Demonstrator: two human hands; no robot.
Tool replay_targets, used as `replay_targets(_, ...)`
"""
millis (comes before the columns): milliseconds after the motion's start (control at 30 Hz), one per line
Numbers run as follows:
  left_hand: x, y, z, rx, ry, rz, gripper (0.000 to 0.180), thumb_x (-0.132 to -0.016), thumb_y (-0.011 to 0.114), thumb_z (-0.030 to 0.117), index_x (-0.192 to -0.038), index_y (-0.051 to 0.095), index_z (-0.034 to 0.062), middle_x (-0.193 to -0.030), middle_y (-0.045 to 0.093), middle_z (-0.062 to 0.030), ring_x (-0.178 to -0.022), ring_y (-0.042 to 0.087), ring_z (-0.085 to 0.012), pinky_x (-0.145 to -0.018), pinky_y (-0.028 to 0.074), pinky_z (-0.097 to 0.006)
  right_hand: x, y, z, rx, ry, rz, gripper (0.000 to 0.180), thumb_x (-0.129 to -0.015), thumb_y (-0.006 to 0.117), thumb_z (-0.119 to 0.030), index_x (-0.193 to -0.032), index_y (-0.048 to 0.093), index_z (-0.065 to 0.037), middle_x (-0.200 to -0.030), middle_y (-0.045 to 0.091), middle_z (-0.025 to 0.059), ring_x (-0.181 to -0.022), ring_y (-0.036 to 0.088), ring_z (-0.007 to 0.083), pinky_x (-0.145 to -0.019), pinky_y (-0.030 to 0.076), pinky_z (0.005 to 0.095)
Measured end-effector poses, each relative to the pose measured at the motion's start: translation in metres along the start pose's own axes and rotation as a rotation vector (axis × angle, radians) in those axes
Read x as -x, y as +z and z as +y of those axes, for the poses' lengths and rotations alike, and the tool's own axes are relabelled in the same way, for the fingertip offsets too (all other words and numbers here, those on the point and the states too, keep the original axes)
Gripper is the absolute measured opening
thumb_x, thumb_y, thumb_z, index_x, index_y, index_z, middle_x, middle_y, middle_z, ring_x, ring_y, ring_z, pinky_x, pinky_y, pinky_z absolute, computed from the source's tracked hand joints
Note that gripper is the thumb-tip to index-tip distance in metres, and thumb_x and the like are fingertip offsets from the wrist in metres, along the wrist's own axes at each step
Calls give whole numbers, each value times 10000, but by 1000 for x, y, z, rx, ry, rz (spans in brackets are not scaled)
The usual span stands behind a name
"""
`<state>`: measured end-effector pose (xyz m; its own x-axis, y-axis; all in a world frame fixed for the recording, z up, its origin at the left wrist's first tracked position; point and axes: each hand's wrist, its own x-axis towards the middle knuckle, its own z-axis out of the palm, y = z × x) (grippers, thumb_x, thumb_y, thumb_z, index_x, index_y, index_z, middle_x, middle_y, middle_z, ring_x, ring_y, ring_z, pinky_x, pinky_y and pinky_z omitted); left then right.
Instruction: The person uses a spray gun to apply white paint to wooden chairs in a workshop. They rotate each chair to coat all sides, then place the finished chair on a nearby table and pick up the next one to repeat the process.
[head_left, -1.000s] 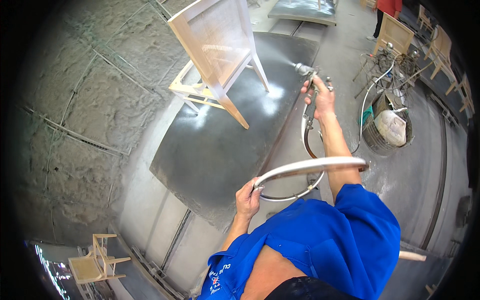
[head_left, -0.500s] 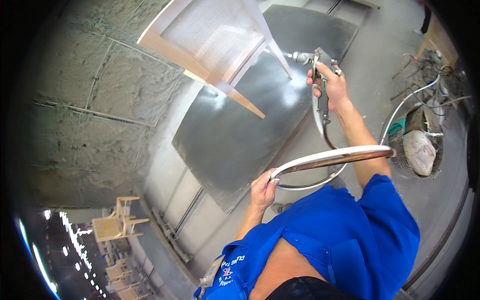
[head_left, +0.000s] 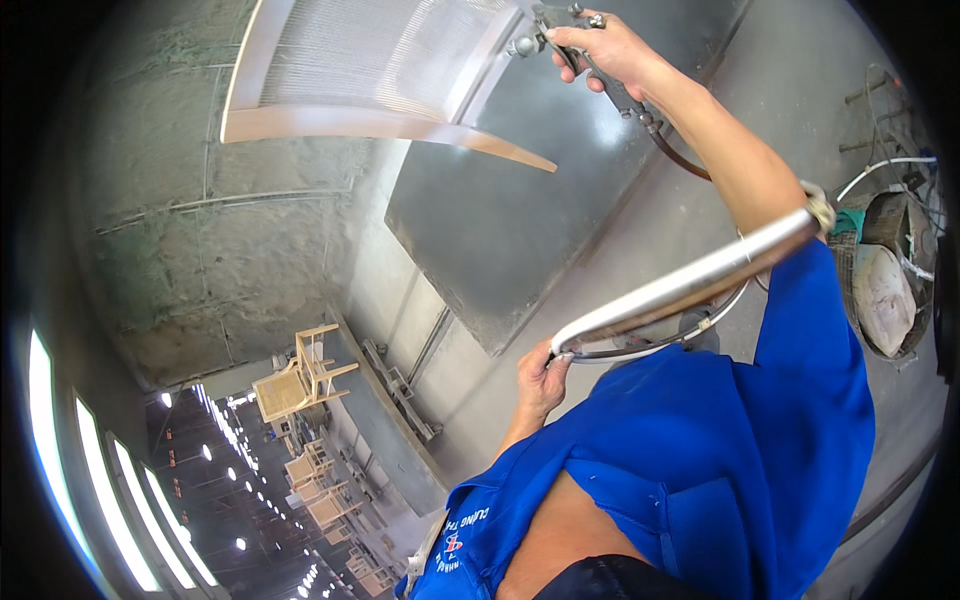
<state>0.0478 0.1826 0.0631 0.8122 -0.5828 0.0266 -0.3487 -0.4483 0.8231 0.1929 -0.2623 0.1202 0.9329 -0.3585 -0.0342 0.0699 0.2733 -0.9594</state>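
My right hand [head_left: 607,48] is raised at the top of the view and grips a metal spray gun [head_left: 560,35] whose nozzle sits right at the pale wooden chair [head_left: 370,70] hanging overhead. The chair's slatted back and curved rail fill the upper left. My left hand [head_left: 540,375] is lower, near my chest, closed around a thick silvery hose [head_left: 680,285] that curves up toward my right forearm. A thinner dark hose [head_left: 680,160] trails from the gun under my right wrist. My blue work shirt [head_left: 700,480] fills the lower right.
A grey metal floor plate [head_left: 500,240] lies under the chair. A crusted grey booth wall [head_left: 170,210] stands at left. A round bucket with pale contents [head_left: 885,285] sits at right. Several unfinished wooden chairs [head_left: 295,375] hang in a row at lower left.
My view has tipped so the chair looms larger and nearer. My right hand with the spray gun rose close to the chair's back. My left hand kept its grip on the hose.
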Motion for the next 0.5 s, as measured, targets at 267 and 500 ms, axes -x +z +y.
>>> replay_targets(267,22,-18,2,48,-234,53,142,-1008,671,108,-1100,708,6,-937,741,-82,-844,693,-174,-775,565,-332,-46,-15,172,19,329,68,203,-989,633,-274,-1098,625,-103,-785,631,5,-651,618,100,-465,398,274)
replay_targets(500,42,-48,-46,101,-328,17,300,-1060,626,206,-1232,634,-41,-971,719,-86,-886,669,-168,-789,550,-324,-7,-1,311,84,477,320,346,-963,630,-201,-1287,653,-82,-739,611,29,-580,593,122,-422,394,287)
